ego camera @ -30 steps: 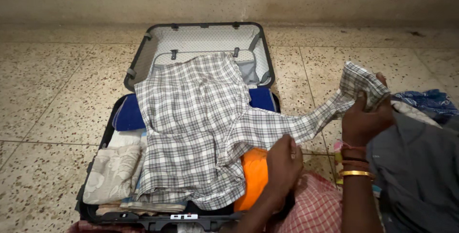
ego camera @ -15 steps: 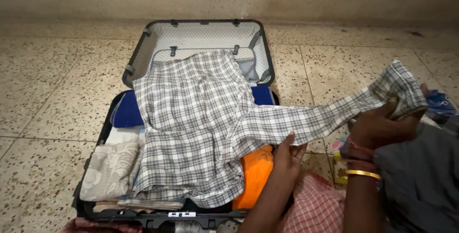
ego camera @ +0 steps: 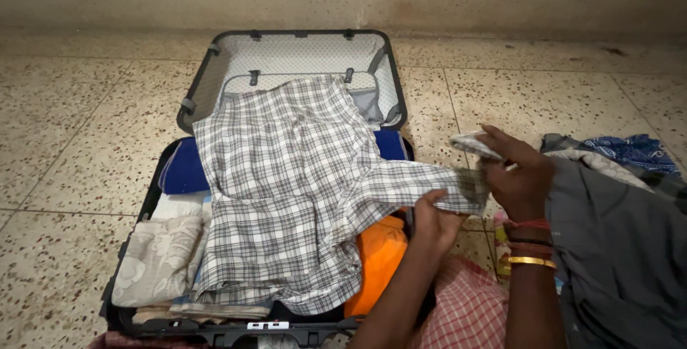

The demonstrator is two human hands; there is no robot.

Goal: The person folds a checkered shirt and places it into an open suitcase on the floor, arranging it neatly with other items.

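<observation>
A grey-and-white plaid shirt [ego camera: 286, 177] lies spread over an open black suitcase [ego camera: 207, 55] on the floor. My left hand [ego camera: 435, 221] pinches the shirt's sleeve near its shoulder, at the suitcase's right edge. My right hand [ego camera: 519, 173], with red thread and a gold bangle at the wrist, grips the sleeve's cuff end, folded back toward the shirt's body. Under the shirt sit an orange garment [ego camera: 376, 256], a blue cloth [ego camera: 182, 173] and a pale patterned cloth [ego camera: 154, 263].
A pile of grey fabric [ego camera: 622, 249] and a blue patterned cloth [ego camera: 633, 150] lies at the right. Red checked cloth [ego camera: 469, 306] covers my lap. Speckled terrazzo floor [ego camera: 71, 141] surrounds the suitcase, with a wall base [ego camera: 358, 5] behind.
My right hand has pulled the sleeve out to the right, then brought the cuff back left toward the shirt, folding the sleeve over. My left hand moved up onto the sleeve.
</observation>
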